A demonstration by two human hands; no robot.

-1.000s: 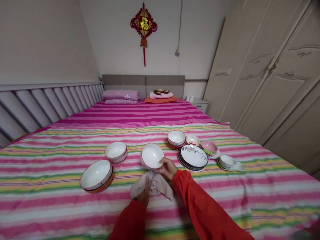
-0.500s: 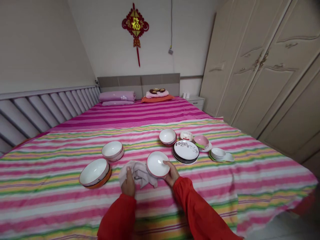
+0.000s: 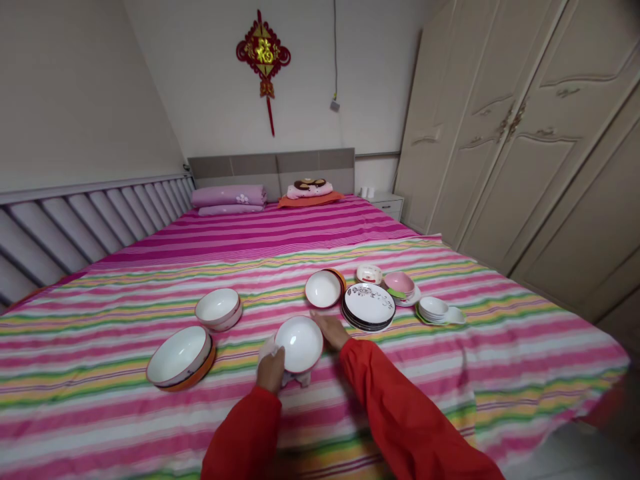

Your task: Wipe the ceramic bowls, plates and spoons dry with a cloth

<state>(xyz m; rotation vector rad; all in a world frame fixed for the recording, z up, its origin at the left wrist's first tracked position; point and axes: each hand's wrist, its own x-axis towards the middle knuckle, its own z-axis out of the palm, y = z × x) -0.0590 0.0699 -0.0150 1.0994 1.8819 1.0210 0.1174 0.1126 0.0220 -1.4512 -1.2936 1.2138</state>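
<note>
My left hand (image 3: 271, 369) pinches the left rim of a white bowl (image 3: 300, 343) with a thin reddish edge, thumb on the inside. A pale cloth (image 3: 300, 380) is bunched beneath the bowl and between it and that hand. My right hand (image 3: 331, 329) is at the bowl's right side with fingers stretched out; whether the fingertips touch its rim I cannot tell. Just beyond those fingers, a white bowl (image 3: 323, 289) leans in a small stack with an orange bowl behind it. Right of it stands a pile of dark-edged, flower-patterned plates (image 3: 370, 303).
On the left are a pair of stacked bowls (image 3: 218, 308) and a larger white bowl (image 3: 179, 355) tilted on an orange one. At right are a pink bowl (image 3: 399, 284), a small decorated bowl (image 3: 369, 273) and small white bowls (image 3: 433, 307). A striped sheet (image 3: 125, 427) covers the bed.
The held bowl has moved left and down, from my right hand's grip into my left hand with the cloth. My right hand has let go, and the bowl stack behind now looks more tilted.
</note>
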